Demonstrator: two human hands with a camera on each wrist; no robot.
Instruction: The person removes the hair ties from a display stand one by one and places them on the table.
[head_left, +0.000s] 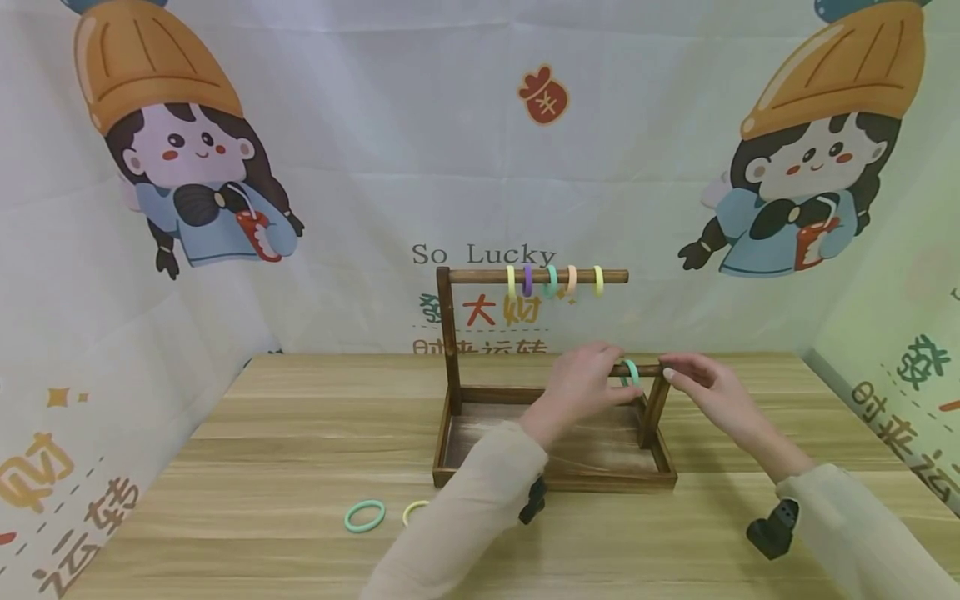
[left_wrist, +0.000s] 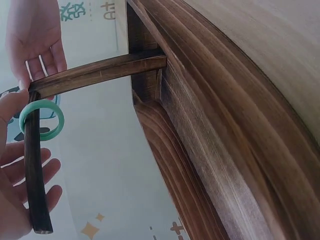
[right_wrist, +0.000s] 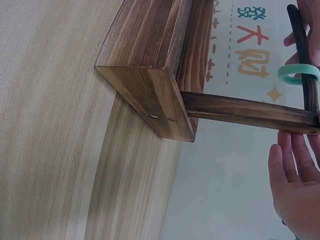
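Note:
A brown wooden rack point(head_left: 555, 482) has a tray base with a tall and a short post, each carrying a bar. My left hand point(head_left: 581, 383) is at the lower bar point(left_wrist: 34, 175), fingers spread around it. A mint-green ring point(left_wrist: 59, 120) hangs on that bar near the short post point(right_wrist: 240, 109), beside the left fingers. My right hand point(head_left: 720, 404) pinches the short post's top corner between thumb and index finger, its other fingers stretched out. On the upper bar point(head_left: 480, 276) hang several rings: yellow, purple point(head_left: 528, 281), green and peach.
On the wooden table point(head_left: 262, 433), left of the rack, lie a mint-green ring point(head_left: 348, 518) and a yellow ring point(head_left: 408, 508), the latter partly behind my left sleeve point(head_left: 465, 508). A printed cloth point(head_left: 360, 108) stands behind and at both sides.

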